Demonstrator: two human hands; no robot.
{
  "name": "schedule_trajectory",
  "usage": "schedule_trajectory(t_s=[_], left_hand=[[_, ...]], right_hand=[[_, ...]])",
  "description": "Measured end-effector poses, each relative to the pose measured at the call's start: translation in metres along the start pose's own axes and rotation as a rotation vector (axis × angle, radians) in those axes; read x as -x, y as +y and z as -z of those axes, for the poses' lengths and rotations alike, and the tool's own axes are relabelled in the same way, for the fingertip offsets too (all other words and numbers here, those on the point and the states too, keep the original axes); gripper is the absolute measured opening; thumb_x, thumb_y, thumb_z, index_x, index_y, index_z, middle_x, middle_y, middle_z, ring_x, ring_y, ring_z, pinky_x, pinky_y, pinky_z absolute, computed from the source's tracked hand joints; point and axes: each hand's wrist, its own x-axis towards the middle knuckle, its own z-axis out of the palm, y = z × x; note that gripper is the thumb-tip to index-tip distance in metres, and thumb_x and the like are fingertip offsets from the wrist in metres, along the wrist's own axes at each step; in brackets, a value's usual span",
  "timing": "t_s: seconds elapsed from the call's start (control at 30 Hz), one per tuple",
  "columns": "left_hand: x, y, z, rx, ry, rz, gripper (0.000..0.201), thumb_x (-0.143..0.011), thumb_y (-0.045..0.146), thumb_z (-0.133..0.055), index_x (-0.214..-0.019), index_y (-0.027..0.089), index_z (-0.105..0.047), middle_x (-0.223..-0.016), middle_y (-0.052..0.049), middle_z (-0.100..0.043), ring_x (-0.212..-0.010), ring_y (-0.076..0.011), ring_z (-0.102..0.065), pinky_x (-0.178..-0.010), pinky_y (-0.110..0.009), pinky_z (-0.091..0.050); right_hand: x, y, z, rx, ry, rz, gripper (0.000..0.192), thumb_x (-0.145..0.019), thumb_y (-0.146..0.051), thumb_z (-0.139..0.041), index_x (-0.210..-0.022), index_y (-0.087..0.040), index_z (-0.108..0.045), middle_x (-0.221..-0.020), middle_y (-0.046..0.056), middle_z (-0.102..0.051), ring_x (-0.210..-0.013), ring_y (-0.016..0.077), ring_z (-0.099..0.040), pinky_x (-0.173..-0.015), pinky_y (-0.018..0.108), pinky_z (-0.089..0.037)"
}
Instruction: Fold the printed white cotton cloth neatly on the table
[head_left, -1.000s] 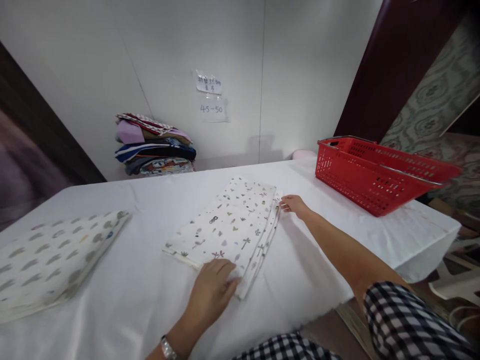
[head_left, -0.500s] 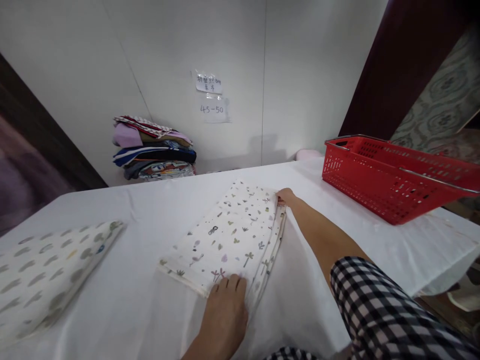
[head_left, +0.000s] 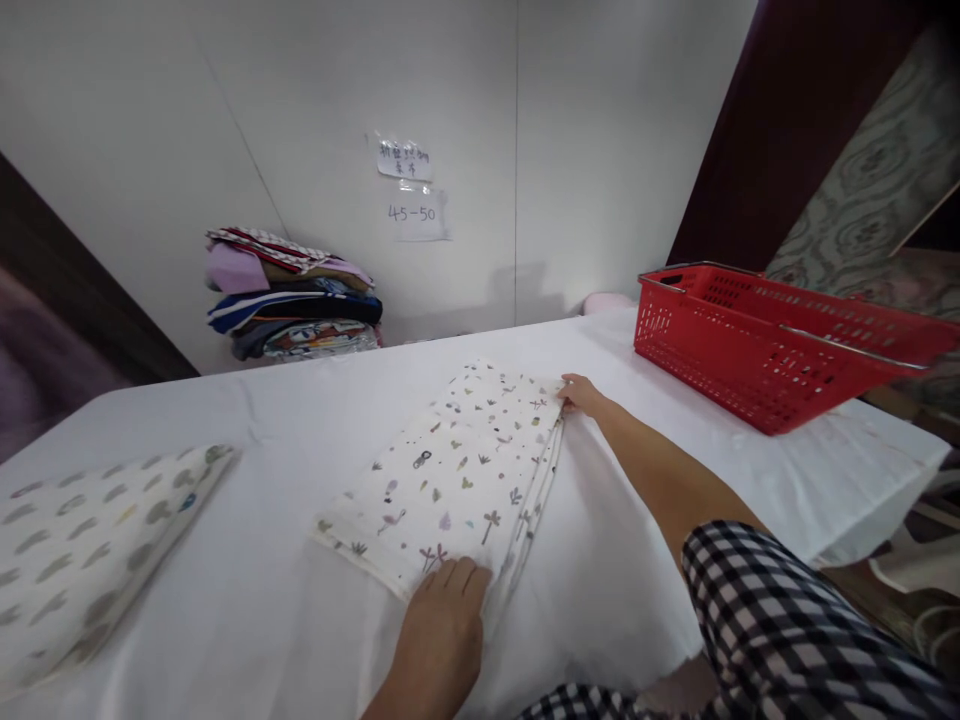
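Note:
A folded white cloth (head_left: 450, 470) printed with small palm trees, flamingos and leaves lies in layers on the white-covered table. My left hand (head_left: 444, 622) grips its near right corner, the fingers bent over the top and the thumb out of sight. At the far right corner, my right hand (head_left: 579, 396) pinches the edge of the same cloth, its arm stretched forward. The layered folds show along the right side between both hands. Another folded cloth (head_left: 82, 545), white with grey-green blotches, lies apart to the left.
A red plastic basket (head_left: 739, 360) with metal handles stands on the right of the table (head_left: 300, 400). Behind the table's far edge is a stack of folded fabrics (head_left: 300, 300). Paper signs (head_left: 414, 215) hang on the wall. Something pink (head_left: 606, 302) shows at the back.
The view has shifted slightly, so the background sits a little further left. My right hand has moved slightly at the far corner and its fingers show more. The cloth lies nearly the same.

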Motion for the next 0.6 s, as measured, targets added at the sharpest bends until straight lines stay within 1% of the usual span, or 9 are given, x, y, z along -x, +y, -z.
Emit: schedule_trajectory(t_s=[0.1, 0.27, 0.4, 0.47, 0.6], left_hand=[[0.0, 0.0, -0.008, -0.004, 0.048, -0.05, 0.04, -0.07, 0.0, -0.041, -0.095, 0.021, -0.064, -0.093, -0.007, -0.063, -0.088, -0.0247, -0.057, -0.081, -0.043, -0.05], [-0.001, 0.0, -0.008, 0.014, 0.14, -0.152, 0.04, -0.072, 0.001, -0.041, -0.099, 0.02, -0.062, -0.094, -0.008, -0.064, -0.086, -0.024, -0.058, -0.078, -0.042, -0.053], [-0.004, 0.003, -0.009, -0.001, 0.113, -0.159, 0.038, -0.07, -0.001, -0.041, -0.093, 0.02, -0.062, -0.089, -0.008, -0.063, -0.083, -0.0249, -0.058, -0.075, -0.043, -0.053], [-0.005, 0.003, -0.009, 0.008, 0.113, -0.162, 0.036, -0.07, 0.0, -0.04, -0.091, 0.019, -0.062, -0.089, -0.008, -0.063, -0.083, -0.025, -0.058, -0.074, -0.044, -0.053], [-0.005, 0.001, -0.009, 0.05, 0.137, -0.167, 0.035, -0.07, 0.0, -0.042, -0.093, 0.02, -0.061, -0.092, -0.008, -0.063, -0.086, -0.0244, -0.058, -0.077, -0.043, -0.053]], right_hand=[[0.0, 0.011, 0.002, 0.041, 0.021, 0.005, 0.067, -0.067, -0.007, -0.067, -0.131, -0.014, -0.047, -0.071, 0.0, -0.061, -0.053, 0.0106, -0.055, -0.052, 0.025, -0.054], [-0.009, 0.008, -0.001, 0.13, 0.071, 0.064, 0.064, -0.071, -0.009, -0.063, -0.132, -0.017, -0.048, -0.084, 0.004, -0.064, -0.06, 0.0118, -0.058, -0.056, 0.024, -0.053], [-0.018, 0.009, -0.003, 0.221, 0.076, 0.084, 0.064, -0.07, -0.007, -0.06, -0.133, -0.015, -0.049, -0.098, 0.01, -0.065, -0.071, 0.017, -0.062, -0.059, 0.027, -0.055], [-0.021, 0.013, -0.003, 0.257, 0.081, 0.105, 0.065, -0.071, -0.008, -0.059, -0.134, -0.016, -0.048, -0.104, 0.011, -0.065, -0.077, 0.0186, -0.063, -0.063, 0.028, -0.055], [-0.026, 0.021, -0.002, 0.288, 0.096, 0.147, 0.065, -0.072, -0.011, -0.058, -0.136, -0.019, -0.046, -0.116, 0.01, -0.062, -0.088, 0.0188, -0.062, -0.072, 0.027, -0.054]])
